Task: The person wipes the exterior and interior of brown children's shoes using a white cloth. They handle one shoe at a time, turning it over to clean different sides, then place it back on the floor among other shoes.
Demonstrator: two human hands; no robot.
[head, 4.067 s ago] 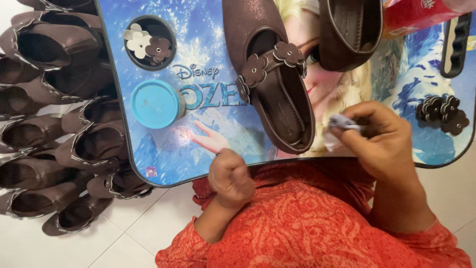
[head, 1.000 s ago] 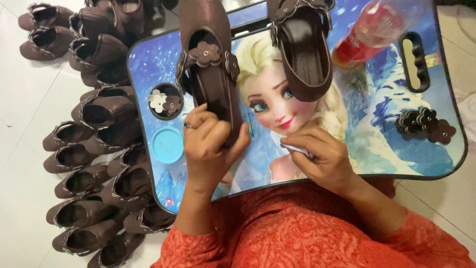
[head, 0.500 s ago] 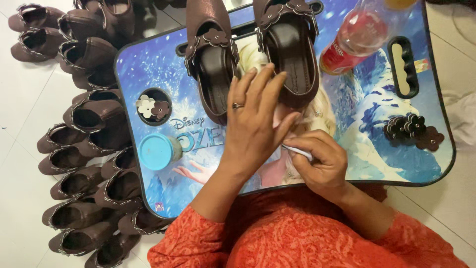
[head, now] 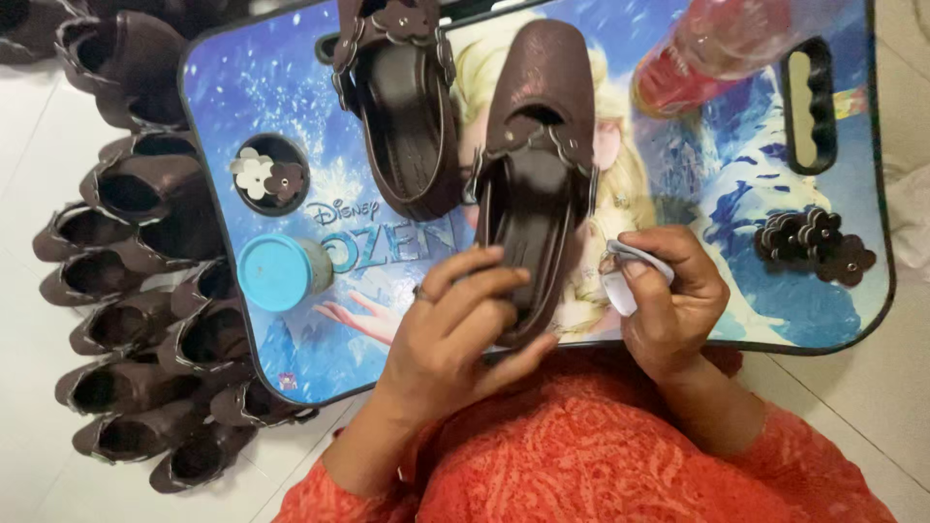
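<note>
Left hand (head: 463,324) closed loosely on heel end of dark brown glossy moulded slip-on shoe (head: 536,174), lying on blue picture-printed lap tray (head: 291,358). Looked light, semi-stiff, slick; best gripped at heel sides. Right hand (head: 668,300) pinched small whitish soft tube (head: 620,276), just right of shoe. Twin shoe (head: 407,116) left of it; flat brown flower trims (head: 814,242) further right.

1. Bright, even light from overhead; shadows are soft and short.
2. Pale glare lies on the glossy table (head: 736,184).
3. The red bottle (head: 722,48) at the top edge is blurred.
</note>
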